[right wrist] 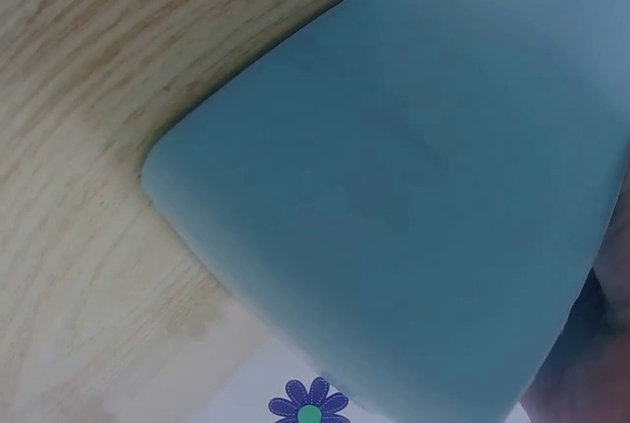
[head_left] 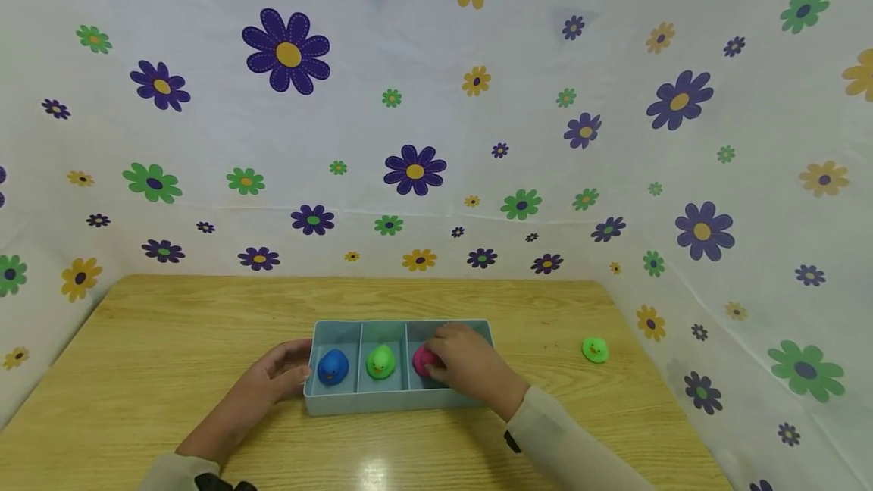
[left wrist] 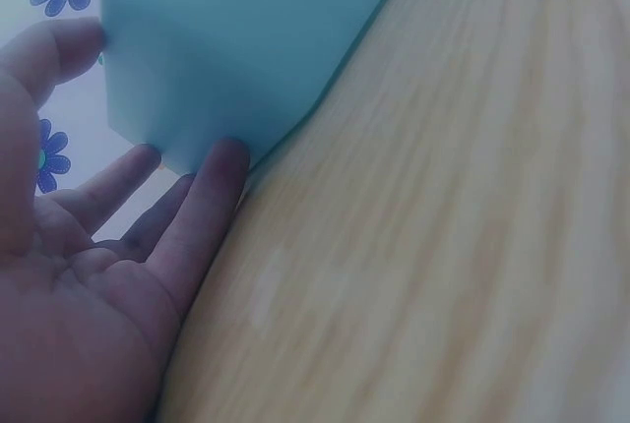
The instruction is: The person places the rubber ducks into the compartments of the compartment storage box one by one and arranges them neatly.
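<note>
A pale blue box [head_left: 371, 404] with three compartments stands on the wooden table. A blue rubber duck [head_left: 333, 367] sits in its left compartment and a green rubber duck [head_left: 380, 362] in the middle one. In the right compartment, my right hand [head_left: 467, 362] grips a pink rubber duck [head_left: 423, 359], which its fingers partly cover. My left hand [head_left: 276, 379] touches the box's left end; the left wrist view shows extended fingers [left wrist: 202, 211] against the outer wall. The right wrist view is mostly filled by the box's wall, with a blurred bit of hand at the right edge.
Another green rubber duck [head_left: 595, 350] lies on the wooden table [head_left: 225, 309], right of the box, near the table's right edge. A white cloth [head_left: 368, 127] printed with flowers hangs behind the table and along its sides.
</note>
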`<control>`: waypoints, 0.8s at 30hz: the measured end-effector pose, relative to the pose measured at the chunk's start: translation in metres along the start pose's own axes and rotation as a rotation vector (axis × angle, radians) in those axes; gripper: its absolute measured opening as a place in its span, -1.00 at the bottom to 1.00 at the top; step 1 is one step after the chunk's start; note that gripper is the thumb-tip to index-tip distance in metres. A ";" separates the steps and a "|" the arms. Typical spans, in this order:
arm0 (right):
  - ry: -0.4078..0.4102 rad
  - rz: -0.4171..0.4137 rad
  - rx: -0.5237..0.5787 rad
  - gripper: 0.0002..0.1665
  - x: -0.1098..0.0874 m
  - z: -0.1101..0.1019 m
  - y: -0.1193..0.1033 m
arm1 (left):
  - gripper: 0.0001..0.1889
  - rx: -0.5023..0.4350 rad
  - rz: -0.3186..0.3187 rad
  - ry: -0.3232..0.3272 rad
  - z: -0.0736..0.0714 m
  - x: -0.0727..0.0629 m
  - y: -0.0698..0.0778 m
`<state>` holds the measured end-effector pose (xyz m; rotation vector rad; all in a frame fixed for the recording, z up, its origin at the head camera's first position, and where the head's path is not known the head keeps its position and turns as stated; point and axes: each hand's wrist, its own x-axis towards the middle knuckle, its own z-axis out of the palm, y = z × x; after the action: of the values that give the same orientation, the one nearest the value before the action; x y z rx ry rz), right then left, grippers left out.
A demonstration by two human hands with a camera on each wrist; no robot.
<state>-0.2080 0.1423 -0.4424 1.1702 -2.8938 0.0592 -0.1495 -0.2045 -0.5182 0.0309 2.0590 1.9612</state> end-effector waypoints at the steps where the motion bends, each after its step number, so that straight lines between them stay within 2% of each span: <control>1: 0.005 -0.006 0.004 -0.75 0.000 0.000 0.001 | -0.33 0.002 -0.001 0.001 0.000 0.000 0.000; 4: 0.026 -0.006 0.024 -0.73 -0.002 0.001 0.003 | -0.33 0.003 0.001 0.001 0.001 0.001 0.000; 7: 0.078 0.012 0.048 -0.62 -0.008 0.002 0.008 | -0.33 -0.008 0.006 -0.007 0.001 0.001 0.000; 10: 0.173 0.030 0.060 -0.51 -0.017 -0.001 0.018 | -0.34 -0.014 0.013 -0.013 0.002 0.002 0.000; 15: 0.324 0.073 0.091 -0.54 -0.036 -0.013 0.045 | -0.34 -0.015 0.010 -0.005 0.002 0.002 0.002; 20: 0.384 0.196 0.162 -0.59 -0.063 -0.017 0.085 | -0.31 -0.007 -0.005 0.014 0.002 0.001 0.004; 24: 0.361 0.327 0.200 -0.59 -0.091 -0.014 0.121 | -0.30 -0.009 -0.011 0.021 0.002 0.001 0.003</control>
<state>-0.2269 0.2934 -0.4346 0.6073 -2.7579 0.5177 -0.1507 -0.2022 -0.5152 -0.0033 2.0594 1.9721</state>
